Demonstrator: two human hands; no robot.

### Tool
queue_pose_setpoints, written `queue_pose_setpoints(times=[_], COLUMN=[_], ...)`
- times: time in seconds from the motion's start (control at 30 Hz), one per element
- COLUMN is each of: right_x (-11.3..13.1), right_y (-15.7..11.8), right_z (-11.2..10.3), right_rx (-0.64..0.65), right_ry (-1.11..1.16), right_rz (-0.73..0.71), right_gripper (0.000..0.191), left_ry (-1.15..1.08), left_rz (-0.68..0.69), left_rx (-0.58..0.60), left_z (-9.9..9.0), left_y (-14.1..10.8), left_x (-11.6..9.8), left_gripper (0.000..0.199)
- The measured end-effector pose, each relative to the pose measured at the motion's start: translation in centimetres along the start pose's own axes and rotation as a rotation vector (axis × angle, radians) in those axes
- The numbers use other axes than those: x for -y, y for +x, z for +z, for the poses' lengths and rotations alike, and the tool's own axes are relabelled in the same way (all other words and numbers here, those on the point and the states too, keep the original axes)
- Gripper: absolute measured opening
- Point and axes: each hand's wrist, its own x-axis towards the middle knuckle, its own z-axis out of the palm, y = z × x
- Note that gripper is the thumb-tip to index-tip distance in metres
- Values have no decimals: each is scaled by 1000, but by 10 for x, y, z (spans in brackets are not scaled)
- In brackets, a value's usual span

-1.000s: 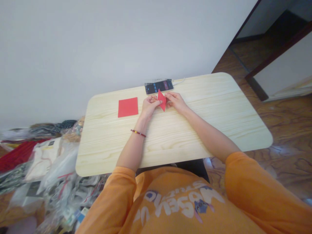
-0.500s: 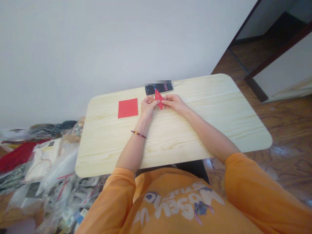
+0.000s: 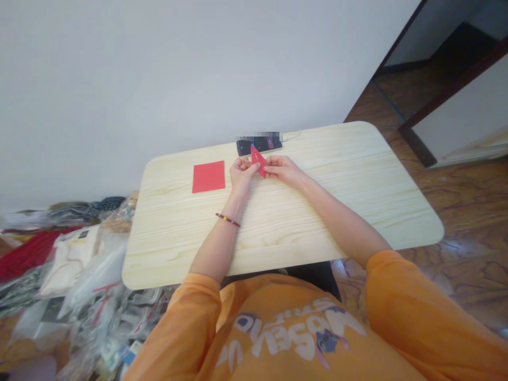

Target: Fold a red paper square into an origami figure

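Lying beyond the counter's left edge: pile of clothes and plastic bags (image 3: 115,317). White garment (image 3: 71,259) carries a small dark tag, too small to read.
Red square sheet (image 3: 208,177): flat on the counter (image 3: 178,233), toward its far left corner, apart from the fingers.
Left hand (image 3: 241,177): grip pinched, thumb over the lower part of the folded red paper; bead bracelet (image 3: 227,220) at the wrist.
Folded red paper (image 3: 259,159): pointed, narrow, held between the two hands near the counter's far edge, one tip toward the phone. Whether it touches the counter, cannot tell.
Handling, judged: very light, thin, springy at the creases, easily crumpled. Best taken by fingertips on doubled layers or a creased edge; the sharp tips would bend under pressure.
Phone (image 3: 244,147): just behind the paper by the far edge, screen lit. Part pixelated; digits illegible, no brand seen.
Right hand (image 3: 284,170): grip pinched, thumb and fingertips on the paper's right side.
Cable (image 3: 292,136): white, beside the phone's right end.
Orange shirt (image 3: 293,288): big white lettering, inverted and creased, no full wording certain; blue cartoon figure (image 3: 326,341) among it.
Wood floor (image 3: 472,211): past the counter's right edge.
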Motion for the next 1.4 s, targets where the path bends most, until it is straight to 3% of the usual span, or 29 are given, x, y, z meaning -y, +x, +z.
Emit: queue_pose_setpoints(times=[0.1, 0.37, 0.57, 0.73, 1.13, 1.4], right_x=[2, 7, 5, 7, 17, 16], right_y=[-1, -3, -3, -6, -8, -6], right_z=[1, 4, 6, 1, 6, -2], right_rx=[27, -52, -132, -124, -163, -294], right_ry=[73, 101, 73, -28, -112, -139], right_rz=[10, 52, -4, -40, -10, -37], right_gripper=[29, 15, 35, 37, 24, 19], left_ry=[-27, -60, -7, 63, 84, 123], left_rz=[-1, 39, 26, -18, -15, -39], left_rx=[0, 2, 49, 121, 31, 73], left_z=[-1, -2, -1, 0, -3, -5], left_y=[1, 4, 1, -1, 1, 2], left_x=[1, 3, 3, -2, -2, -9], left_gripper=[40, 41, 41, 52, 38, 26])
